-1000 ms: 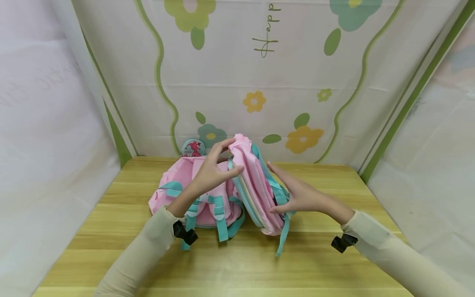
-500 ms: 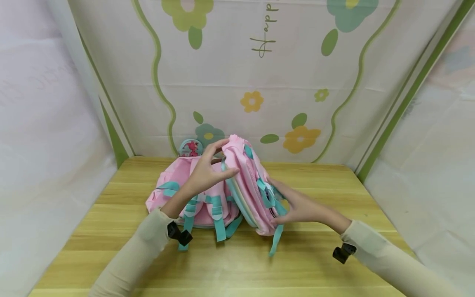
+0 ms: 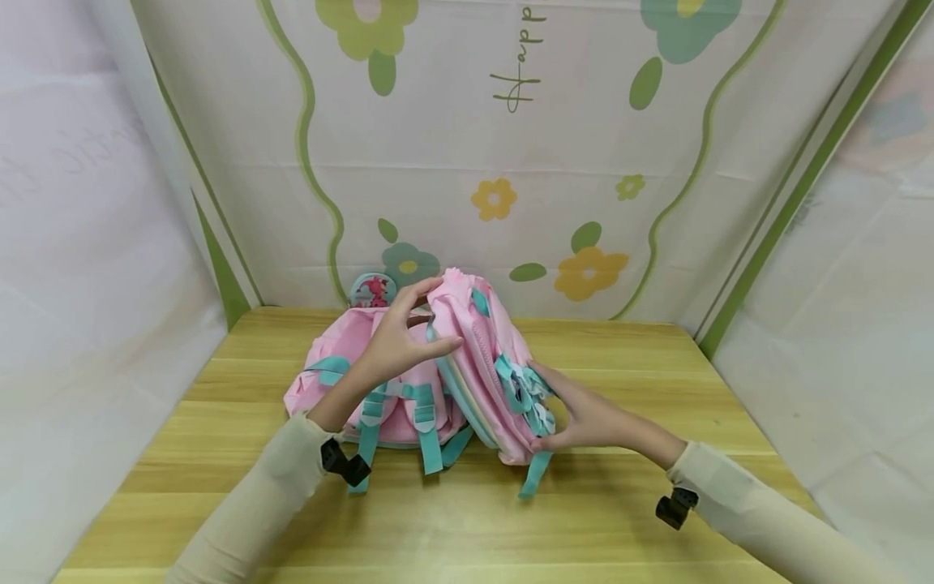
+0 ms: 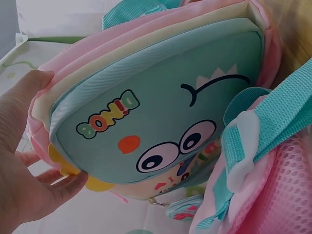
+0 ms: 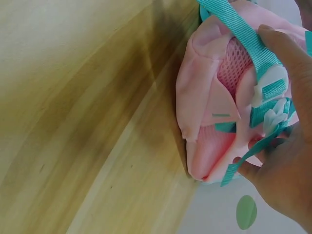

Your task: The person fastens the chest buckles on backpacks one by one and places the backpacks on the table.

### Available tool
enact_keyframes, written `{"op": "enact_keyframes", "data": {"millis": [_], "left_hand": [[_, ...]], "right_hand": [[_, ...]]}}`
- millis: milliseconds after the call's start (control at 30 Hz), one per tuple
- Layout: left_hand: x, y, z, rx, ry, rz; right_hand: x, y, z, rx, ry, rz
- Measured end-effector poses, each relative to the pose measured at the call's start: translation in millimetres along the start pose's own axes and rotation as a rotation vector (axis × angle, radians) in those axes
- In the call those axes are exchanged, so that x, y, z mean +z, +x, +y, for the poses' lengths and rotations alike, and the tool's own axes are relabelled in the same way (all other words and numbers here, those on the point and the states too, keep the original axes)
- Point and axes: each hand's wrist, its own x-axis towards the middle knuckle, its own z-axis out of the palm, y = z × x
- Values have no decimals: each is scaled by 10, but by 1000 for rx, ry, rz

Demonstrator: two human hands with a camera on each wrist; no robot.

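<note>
A pink backpack [image 3: 477, 357] stands tilted on the table, leaning left. My left hand [image 3: 390, 345] grips its top left end, thumb and fingers apart on either side. In the left wrist view its mint front panel [image 4: 161, 102] shows a cartoon face and colourful letters. My right hand [image 3: 591, 414] holds the back side low down, at the bunched teal straps [image 5: 263, 53]; some of its fingers are hidden behind the straps in the right wrist view. Another pink backpack [image 3: 346, 334] lies just left, straps upward, partly covered by my left hand.
A round badge with a red figure [image 3: 374, 290] sits behind the lying backpack. Loose teal strap ends [image 3: 430, 450] trail onto the wooden table [image 3: 467, 527]. A flower-printed cloth [image 3: 409, 146] rises behind, with pale cloth on both sides.
The tilted backpack has shifted slightly left and turned, showing more of its strap side. My right hand has come in against the straps and moved a little lower. My left hand keeps its grip.
</note>
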Motion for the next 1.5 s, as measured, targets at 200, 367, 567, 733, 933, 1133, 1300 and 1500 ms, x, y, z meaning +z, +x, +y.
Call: {"op": "enact_keyframes", "data": {"millis": [200,367,567,733,933,1133,1300,1500], "left_hand": [[28,-55,-82,-61,-8,-35],[102,-90,-157,-102,-28,-54],[211,-120,-175,-144,-49,-74],[308,-146,-206,-163,-61,-77],[418,-179,-263,-176,-37,-76],[499,-198,-274,-176,-55,-74],[553,-223,-274,-198,-54,-98],[632,-256,-303,-211,10,-135]], "right_hand": [[26,-39,37,22,-6,-19],[-4,-90,130,64,5,-27],[-88,-183,246,67,-13,-27],[-165,-256,328,46,-66,-23],[-247,-293,402,52,-100,-30],[-292,-332,464,52,-123,-31],[-335,-376,503,63,-152,-32],[-398,-452,521,79,-172,-49]]}}
